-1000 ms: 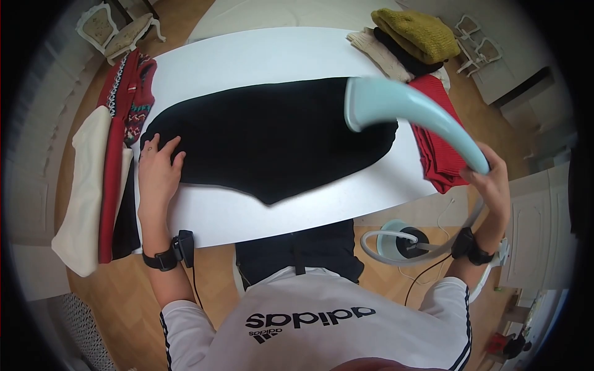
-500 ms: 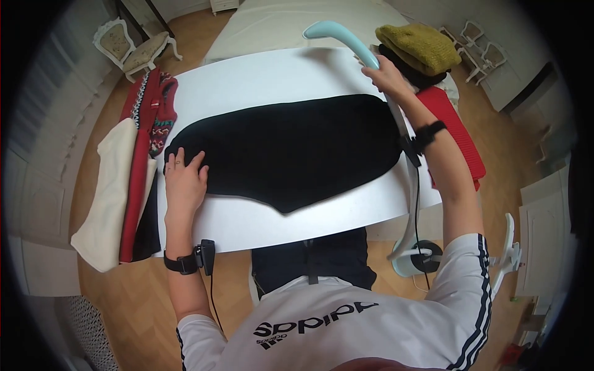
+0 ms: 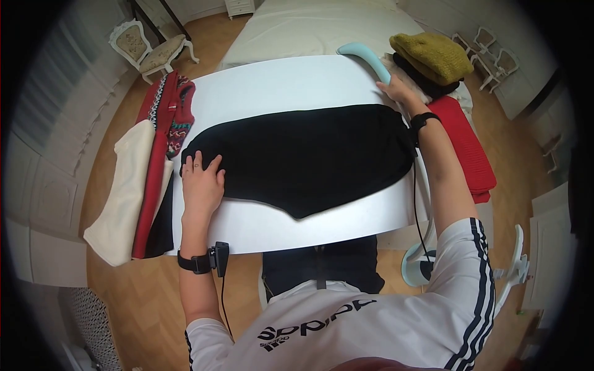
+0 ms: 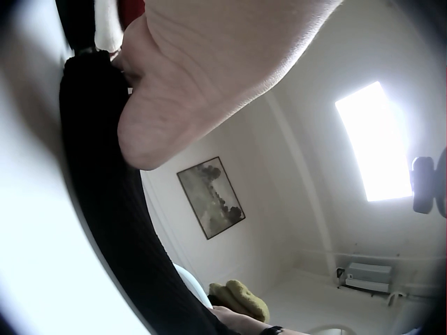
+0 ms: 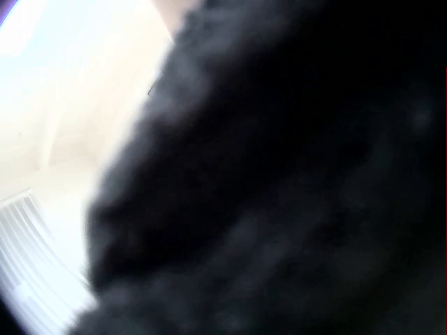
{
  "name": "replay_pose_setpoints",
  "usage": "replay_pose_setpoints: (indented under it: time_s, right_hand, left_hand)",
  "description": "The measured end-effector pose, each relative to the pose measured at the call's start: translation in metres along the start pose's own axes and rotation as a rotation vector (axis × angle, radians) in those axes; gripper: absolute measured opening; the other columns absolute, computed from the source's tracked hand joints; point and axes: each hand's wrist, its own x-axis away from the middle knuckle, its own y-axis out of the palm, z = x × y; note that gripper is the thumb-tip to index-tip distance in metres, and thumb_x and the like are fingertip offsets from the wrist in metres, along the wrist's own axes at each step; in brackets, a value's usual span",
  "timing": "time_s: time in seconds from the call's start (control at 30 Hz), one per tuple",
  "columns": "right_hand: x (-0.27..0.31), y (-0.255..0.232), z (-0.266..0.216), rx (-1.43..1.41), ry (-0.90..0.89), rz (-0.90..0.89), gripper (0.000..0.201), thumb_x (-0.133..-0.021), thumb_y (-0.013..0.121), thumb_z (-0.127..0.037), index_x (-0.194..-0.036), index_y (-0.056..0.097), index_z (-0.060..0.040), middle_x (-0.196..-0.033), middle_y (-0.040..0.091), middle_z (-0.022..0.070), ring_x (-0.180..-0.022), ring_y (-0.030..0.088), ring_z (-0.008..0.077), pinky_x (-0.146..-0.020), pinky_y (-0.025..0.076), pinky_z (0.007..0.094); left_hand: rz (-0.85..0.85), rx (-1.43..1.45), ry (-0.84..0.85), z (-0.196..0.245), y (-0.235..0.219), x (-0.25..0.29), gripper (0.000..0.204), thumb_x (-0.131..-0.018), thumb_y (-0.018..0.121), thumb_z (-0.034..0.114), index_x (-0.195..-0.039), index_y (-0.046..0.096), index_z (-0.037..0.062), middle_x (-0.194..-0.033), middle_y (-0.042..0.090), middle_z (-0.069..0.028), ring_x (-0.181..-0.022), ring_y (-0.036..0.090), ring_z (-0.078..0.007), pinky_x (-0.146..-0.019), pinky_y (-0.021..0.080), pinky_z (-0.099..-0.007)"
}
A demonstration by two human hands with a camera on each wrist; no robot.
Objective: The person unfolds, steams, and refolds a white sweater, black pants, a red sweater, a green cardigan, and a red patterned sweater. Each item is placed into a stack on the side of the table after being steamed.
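Note:
A black garment lies spread on the white board. My left hand rests on its left end with fingers spread; the left wrist view shows that hand against the black fabric. My right hand grips the handle of a pale blue steamer at the board's far right edge, beyond the garment. The steamer head points to the left. Dark blurred fabric fills most of the right wrist view, and the right hand's fingers are hidden there.
Folded red, cream and patterned knitwear lies along the left edge. On the right are a mustard knit and a red folded one. The steamer's base stands on the floor, lower right.
The right hand has carried the steamer off the garment's right part to the board's far right edge. My left hand stays on the garment while the head view has shifted.

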Motion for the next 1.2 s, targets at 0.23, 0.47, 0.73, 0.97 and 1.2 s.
replay_pose_setpoints:
  time_s: [0.23, 0.47, 0.73, 0.97, 1.2]
  right_hand:
    - [0.05, -0.048, -0.047, 0.247, -0.001, -0.074, 0.072, -0.094, 0.072, -0.043, -0.142, 0.049, 0.0055, -0.126, 0.066, 0.0317, -0.118, 0.064, 0.0438, -0.102, 0.05, 0.0443]
    - [0.167, -0.055, -0.08, -0.042, -0.144, -0.144, 0.079, -0.087, 0.077, -0.042, -0.151, 0.047, -0.0069, -0.141, 0.056, 0.0271, -0.122, 0.06, 0.046, -0.104, 0.05, 0.0527]
    - [0.181, 0.002, -0.112, 0.317, -0.033, 0.11, 0.082, -0.077, 0.085, -0.05, -0.146, 0.056, -0.0138, -0.134, 0.064, 0.0164, -0.131, 0.055, 0.0362, -0.103, 0.047, 0.0565]
    - [0.167, 0.008, -0.111, 0.261, 0.005, 0.202, 0.08, -0.075, 0.086, -0.051, -0.14, 0.06, -0.013, -0.13, 0.065, 0.0152, -0.127, 0.057, 0.0341, -0.101, 0.048, 0.0535]
    - [0.168, 0.014, -0.094, 0.12, -0.084, 0.377, 0.07, -0.081, 0.085, -0.042, -0.137, 0.061, -0.0079, -0.131, 0.061, 0.0201, -0.124, 0.058, 0.0376, -0.1, 0.05, 0.0499]
  left_hand:
    - [0.004, -0.01, 0.0, 0.002, -0.005, -0.001, 0.041, -0.099, 0.063, 0.027, -0.14, 0.065, 0.0194, -0.153, 0.048, -0.0277, -0.143, 0.042, -0.0466, -0.12, 0.033, -0.05]
    - [-0.15, -0.039, -0.059, 0.019, -0.035, -0.032, 0.046, -0.085, 0.08, 0.023, -0.125, 0.065, 0.0051, -0.128, 0.062, -0.0244, -0.12, 0.059, -0.0412, -0.101, 0.05, -0.0503]
    - [-0.472, 0.256, 0.105, 0.077, 0.004, -0.112, 0.098, -0.078, 0.088, 0.027, -0.16, 0.036, 0.0142, -0.163, 0.037, -0.0175, -0.155, 0.028, -0.0342, -0.123, 0.022, -0.064]
    - [-0.401, 0.451, 0.096, 0.055, 0.021, -0.144, 0.097, -0.07, 0.093, 0.026, -0.153, 0.046, 0.0091, -0.155, 0.047, -0.0171, -0.145, 0.043, -0.0364, -0.123, 0.03, -0.0537]
    - [-0.392, 0.382, 0.107, 0.067, 0.01, -0.147, 0.097, -0.065, 0.096, 0.021, -0.149, 0.051, 0.0055, -0.141, 0.055, -0.0221, -0.132, 0.054, -0.0384, -0.113, 0.044, -0.0416]
